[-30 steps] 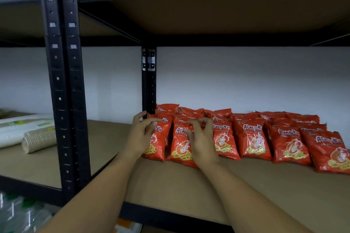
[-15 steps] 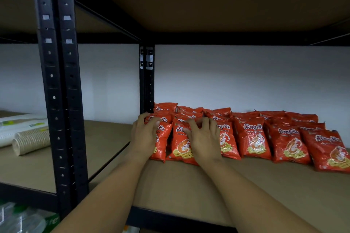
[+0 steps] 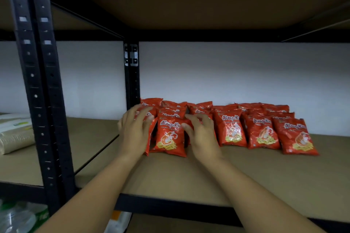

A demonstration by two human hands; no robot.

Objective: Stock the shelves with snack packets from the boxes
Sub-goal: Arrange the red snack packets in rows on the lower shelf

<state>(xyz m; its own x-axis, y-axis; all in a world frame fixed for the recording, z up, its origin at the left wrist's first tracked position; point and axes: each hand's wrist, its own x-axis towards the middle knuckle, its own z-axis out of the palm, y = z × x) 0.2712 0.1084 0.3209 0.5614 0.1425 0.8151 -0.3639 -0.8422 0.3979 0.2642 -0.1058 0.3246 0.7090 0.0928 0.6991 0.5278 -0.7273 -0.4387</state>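
Observation:
Several red snack packets (image 3: 230, 130) lie in overlapping rows at the back of a brown shelf board (image 3: 246, 176). My left hand (image 3: 135, 130) rests with spread, fairly straight fingers on the leftmost packet (image 3: 151, 134), which tilts on its edge. Beside it, my right hand (image 3: 201, 134) lies over another packet, fingers loosely bent and touching it. Between the two hands one front packet (image 3: 169, 138) shows fully. No box is in view.
A black steel upright (image 3: 43, 89) stands at the left front and another (image 3: 131, 73) at the back. Stacked paper cups in wrap (image 3: 13, 136) lie on the neighbouring shelf at left. The upper shelf (image 3: 189, 5) hangs close overhead. Bare board lies before the packets.
Both hands have moved slightly apart on the left packets, uncovering the front packet between them. The camera has shifted a little to the right and down.

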